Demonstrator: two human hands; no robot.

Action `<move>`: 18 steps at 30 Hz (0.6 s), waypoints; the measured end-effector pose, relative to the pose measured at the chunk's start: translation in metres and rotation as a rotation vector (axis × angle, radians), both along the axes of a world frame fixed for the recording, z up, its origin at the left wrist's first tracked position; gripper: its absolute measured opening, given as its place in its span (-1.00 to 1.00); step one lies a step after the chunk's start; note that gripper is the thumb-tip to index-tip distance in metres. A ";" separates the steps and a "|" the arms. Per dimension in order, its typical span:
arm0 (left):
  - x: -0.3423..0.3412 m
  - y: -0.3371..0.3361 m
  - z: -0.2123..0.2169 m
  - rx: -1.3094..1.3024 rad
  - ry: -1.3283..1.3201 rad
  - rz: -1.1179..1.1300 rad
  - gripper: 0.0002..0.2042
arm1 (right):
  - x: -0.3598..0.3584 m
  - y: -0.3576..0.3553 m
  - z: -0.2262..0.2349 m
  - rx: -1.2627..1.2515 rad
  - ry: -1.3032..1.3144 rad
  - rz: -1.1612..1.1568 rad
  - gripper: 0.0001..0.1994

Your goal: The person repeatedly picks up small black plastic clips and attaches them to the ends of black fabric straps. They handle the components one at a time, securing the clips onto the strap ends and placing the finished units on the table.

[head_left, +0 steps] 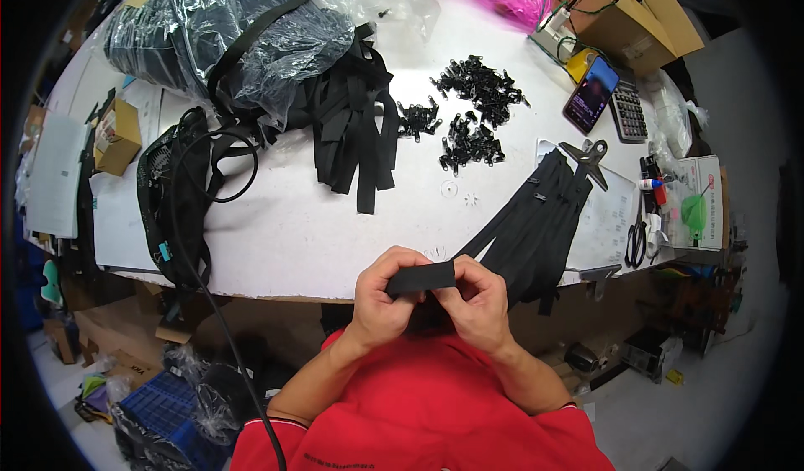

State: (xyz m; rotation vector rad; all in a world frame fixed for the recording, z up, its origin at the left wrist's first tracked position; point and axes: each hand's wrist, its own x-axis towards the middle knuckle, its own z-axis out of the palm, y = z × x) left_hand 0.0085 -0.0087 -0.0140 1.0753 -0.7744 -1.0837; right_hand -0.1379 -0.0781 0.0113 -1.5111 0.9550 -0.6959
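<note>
Close to my chest, just off the table's front edge, a short stretch of black zipper tape (421, 279) spans between my two hands. My left hand (381, 299) pinches its left end with fingers curled. My right hand (479, 303) is closed on the other end; whether a small part is also between those fingers is hidden. Just beyond the right hand lies a fan of black zipper strips (536, 228), a few with sliders on them, gathered under a dark metal clip (588, 163). Zipper sliders (481, 90) lie in several loose black piles farther back.
More black strips (356, 128) hang from a plastic-wrapped bundle (226, 40) at the back left. A black cable (219, 312) runs down the left side. At right are a phone (591, 94), a calculator (628, 113), scissors (636, 243) and an open cardboard box (628, 31).
</note>
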 end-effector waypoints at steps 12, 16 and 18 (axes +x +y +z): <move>0.000 0.005 -0.004 0.070 0.324 -0.081 -0.92 | -0.002 -0.019 0.017 -0.051 -0.063 0.123 -0.87; 0.006 0.007 -0.002 0.264 0.545 -0.145 -0.92 | -0.006 -0.004 0.014 0.060 0.038 0.154 -0.86; 0.002 0.004 -0.001 0.292 0.570 -0.106 -0.90 | -0.008 0.003 0.015 0.023 0.105 0.186 -0.83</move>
